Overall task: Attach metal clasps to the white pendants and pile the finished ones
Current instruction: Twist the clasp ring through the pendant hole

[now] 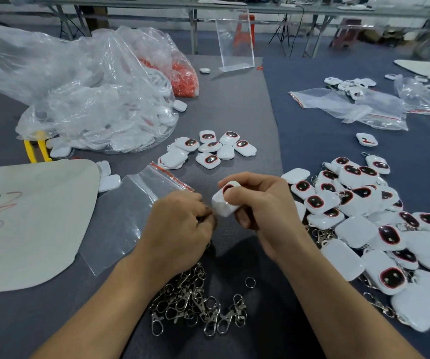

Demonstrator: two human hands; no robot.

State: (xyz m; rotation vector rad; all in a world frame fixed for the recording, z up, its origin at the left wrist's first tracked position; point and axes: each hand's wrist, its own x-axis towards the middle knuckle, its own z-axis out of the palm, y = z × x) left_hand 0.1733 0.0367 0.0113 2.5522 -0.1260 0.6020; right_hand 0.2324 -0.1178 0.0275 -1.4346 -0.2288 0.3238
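Note:
My right hand [259, 203] grips a white pendant [224, 203] with a dark red-rimmed window, held above the table's middle. My left hand [180, 224] pinches a metal clasp [208, 246] against the pendant's lower left corner; the clasp is mostly hidden by the fingers. Loose metal clasps [195, 304] lie heaped near the front edge, under my wrists. A large pile of white pendants with clasps [369, 229] spreads at the right. A small group of pendants without clasps [208, 149] sits just beyond my hands.
A big clear bag of white pendants [92, 99] and a bag of red parts [185, 79] stand at the back left. An empty zip bag [136, 211] lies left of my hands beside a grey sheet [32, 224]. More bags [351, 107] lie at the right rear, yellow-handled pliers [36, 149] at the left.

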